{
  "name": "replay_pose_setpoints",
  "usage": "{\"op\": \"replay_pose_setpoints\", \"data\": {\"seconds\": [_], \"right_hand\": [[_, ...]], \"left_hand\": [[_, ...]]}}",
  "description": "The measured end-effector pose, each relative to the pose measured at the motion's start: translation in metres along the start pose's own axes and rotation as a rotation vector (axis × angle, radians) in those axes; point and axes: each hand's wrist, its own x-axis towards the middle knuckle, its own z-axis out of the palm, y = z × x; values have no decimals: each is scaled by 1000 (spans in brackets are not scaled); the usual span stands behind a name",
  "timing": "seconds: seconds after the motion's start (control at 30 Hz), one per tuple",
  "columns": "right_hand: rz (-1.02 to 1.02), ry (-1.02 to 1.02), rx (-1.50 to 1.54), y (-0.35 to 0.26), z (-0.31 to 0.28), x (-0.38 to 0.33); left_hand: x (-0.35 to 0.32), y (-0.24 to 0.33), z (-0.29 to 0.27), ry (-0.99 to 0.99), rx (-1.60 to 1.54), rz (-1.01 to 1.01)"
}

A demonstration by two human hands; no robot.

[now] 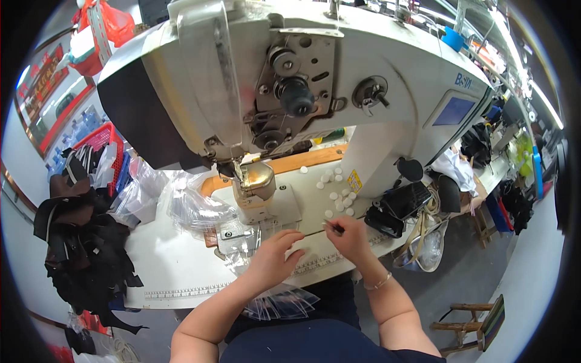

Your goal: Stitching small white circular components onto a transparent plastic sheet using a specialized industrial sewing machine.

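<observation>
At the white worktable's (181,266) front edge, the left hand (272,257) presses flat on clear plastic pieces (242,242) while the right hand (350,237) pinches a thin dark tool (333,227), small white round discs (339,196) lying unsewn beside the white sewing machine (290,78)

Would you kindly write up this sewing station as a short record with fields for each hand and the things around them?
Setting: white work table under a large sewing machine
Left hand: resting on clear plastic pieces by the machine's post
Right hand: pinching a small dark slim tool; a bracelet on the wrist
Nearby: small white discs scattered on the table beyond the right hand
Left side: pile of dark strips, red basket
Table edge: printed ruler strip
</observation>
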Motion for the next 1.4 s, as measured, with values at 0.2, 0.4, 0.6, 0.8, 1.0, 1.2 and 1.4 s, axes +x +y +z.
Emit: {"op": "replay_pose_setpoints", "data": {"seconds": [0.2,0.4,0.6,0.8,1.0,1.2,1.4], "right_hand": [[298,96,787,-44,-4,-20],[390,-164,1020,-29,-17,-20],[286,-101,875,-34,-24,-24],[302,-119,717,-45,-30,-25],[308,-129,746,-38,-21,-25],[431,-211,911,-42,-21,-20],[453,-141,976,-47,-15,-23]], "left_hand": [[22,28,18,123,85,135],[22,20,18,6,-311,-42],[24,20,25,44,-248,52],[24,23,24,119,-65,173],[18,18,26,85,-44,161],[15,13,21,70,-101,136],[11,13,17,91,-143,0]]}}
